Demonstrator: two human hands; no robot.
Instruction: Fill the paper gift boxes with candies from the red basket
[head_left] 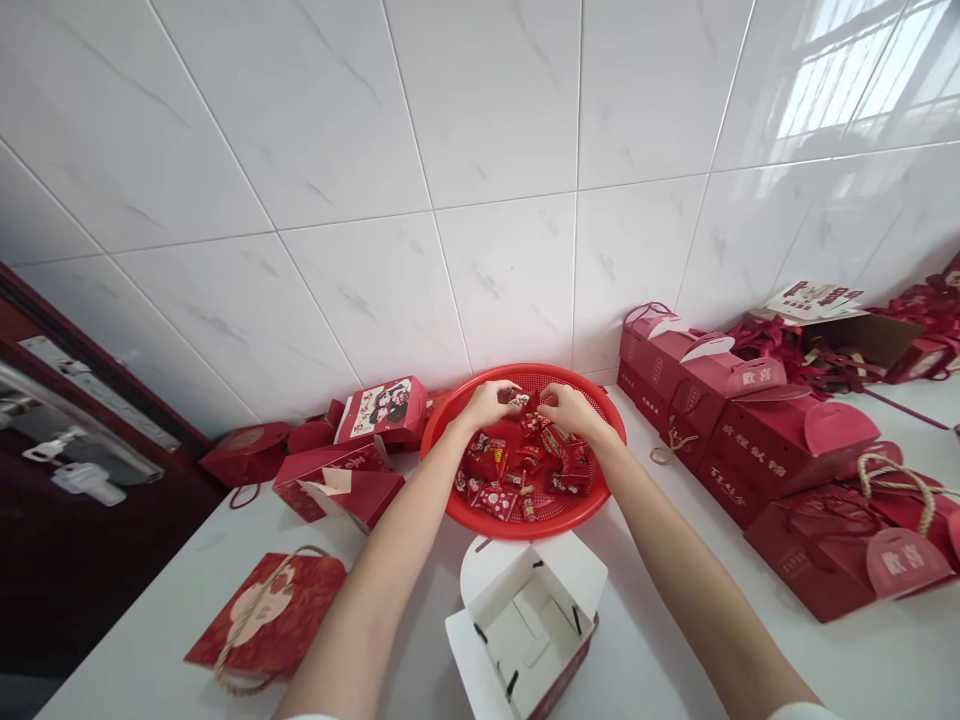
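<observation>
A red plastic basket [439, 455] stands against the wall, with several wrapped candies [496, 500] lying in it. Over its left back part, my left hand [486, 405] is closed on a small candy [517, 399] in a red and white wrapper. My right hand [571, 412] is closed too, fingertips pinched together above the candies on the right; a bit of dark red shows by the fingers, too small to name. Just in front of the basket, between my forearms, a gift box [531, 610] stands with its white flaps spread and its white bottom showing.
Several red gift boxes [739, 450] line the right side, with ribbons [795, 355] behind them. More red boxes [341, 480] sit at the left, and a red bag [281, 610] with a rope handle lies nearer. A tiled wall [502, 270] closes off the back.
</observation>
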